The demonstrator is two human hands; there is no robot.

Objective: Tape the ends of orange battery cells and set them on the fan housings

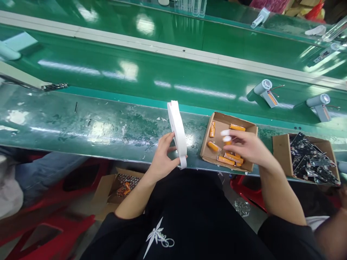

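We see a long green bench [81, 122] running across the view, with a glossy green belt [162, 76] behind it. On the belt stand two grey handheld devices [264, 90], the right one [320, 104] with loose wires we can barely make out. Near the bench's front edge sits a cardboard box [214, 153] of orange batteries [225, 160]; beside it, a second box [280, 151] holds dark circuit boards, its right end cut off. Our left hand [162, 159] grips a white tape roll [177, 131] standing on edge on the bench, fingers curled round its lower part. Our right hand [248, 146] hovers over the battery box, blurred; its white-capped fingertips [226, 133] seem loosely bent, but we cannot tell if they hold anything.
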